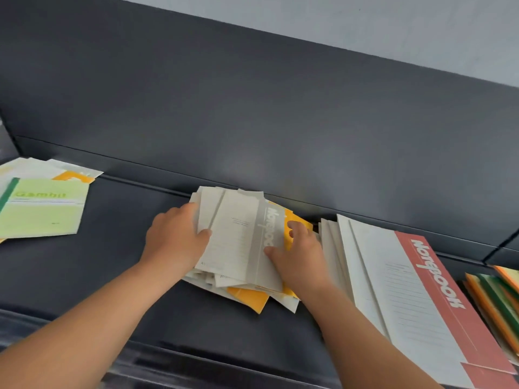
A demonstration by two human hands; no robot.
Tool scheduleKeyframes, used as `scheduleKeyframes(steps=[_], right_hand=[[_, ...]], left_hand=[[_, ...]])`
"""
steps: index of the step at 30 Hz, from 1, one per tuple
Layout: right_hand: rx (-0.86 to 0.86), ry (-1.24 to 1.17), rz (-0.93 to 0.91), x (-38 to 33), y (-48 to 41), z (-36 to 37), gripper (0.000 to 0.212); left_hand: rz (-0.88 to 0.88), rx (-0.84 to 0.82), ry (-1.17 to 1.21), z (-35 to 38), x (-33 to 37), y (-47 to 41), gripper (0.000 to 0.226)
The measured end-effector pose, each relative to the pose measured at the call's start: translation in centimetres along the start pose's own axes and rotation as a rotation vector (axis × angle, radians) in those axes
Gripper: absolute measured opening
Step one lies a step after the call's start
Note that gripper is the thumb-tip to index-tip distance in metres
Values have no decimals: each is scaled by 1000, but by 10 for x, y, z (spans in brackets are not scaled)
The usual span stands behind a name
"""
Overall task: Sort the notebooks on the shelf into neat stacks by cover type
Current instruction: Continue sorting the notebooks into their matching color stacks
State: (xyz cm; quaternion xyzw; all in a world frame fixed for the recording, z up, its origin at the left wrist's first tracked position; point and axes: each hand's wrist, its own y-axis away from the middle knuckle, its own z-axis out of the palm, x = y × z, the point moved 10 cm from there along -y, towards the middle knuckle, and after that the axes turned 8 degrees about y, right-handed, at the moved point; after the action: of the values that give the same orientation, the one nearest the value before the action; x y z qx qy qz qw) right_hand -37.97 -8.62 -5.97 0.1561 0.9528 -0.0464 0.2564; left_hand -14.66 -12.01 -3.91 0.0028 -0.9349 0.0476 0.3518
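Note:
A loose pile of notebooks (238, 240) lies in the middle of the dark shelf (112, 248), grey-banded white covers on top and yellow covers beneath. My left hand (175, 237) grips the pile's left edge, thumb on the top cover. My right hand (299, 254) holds the right side, thumb on the grey band and fingers on a yellow notebook (292, 220). To the right lies a fanned stack of white notebooks with a red band (407, 290). A pale green notebook (45, 209) tops a small pile at far left.
The shelf's dark back panel (252, 122) rises right behind the piles. At the far right edge sits a stack of orange and green notebooks (497, 299). A dark lip (196, 360) runs along the shelf's front edge.

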Motion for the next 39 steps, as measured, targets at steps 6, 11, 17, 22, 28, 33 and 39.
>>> scheduleKeyframes(steps=[6, 11, 17, 22, 28, 33, 39], right_hand=[[40, 120, -210, -32, 9, -5, 58], [54, 208, -384, -61, 24, -11, 56], [6, 230, -523, -84, 39, -8, 57], [-116, 127, -616, -104, 62, 20, 59], [-198, 42, -716, -138, 93, 44, 57], [-225, 11, -767, -182, 118, 64, 58], [-238, -5, -730, -244, 146, 102, 58]], left_hand=[[85, 77, -96, -12, 13, 12, 43], [164, 149, -208, -31, 17, 31, 59], [132, 262, -323, -63, 3, 58, 63], [51, 280, -423, -74, -23, 90, 64], [-22, 325, -458, -109, -49, 121, 66], [-62, 374, -441, -150, -87, 143, 66], [-60, 371, -424, -205, -149, 147, 66]])
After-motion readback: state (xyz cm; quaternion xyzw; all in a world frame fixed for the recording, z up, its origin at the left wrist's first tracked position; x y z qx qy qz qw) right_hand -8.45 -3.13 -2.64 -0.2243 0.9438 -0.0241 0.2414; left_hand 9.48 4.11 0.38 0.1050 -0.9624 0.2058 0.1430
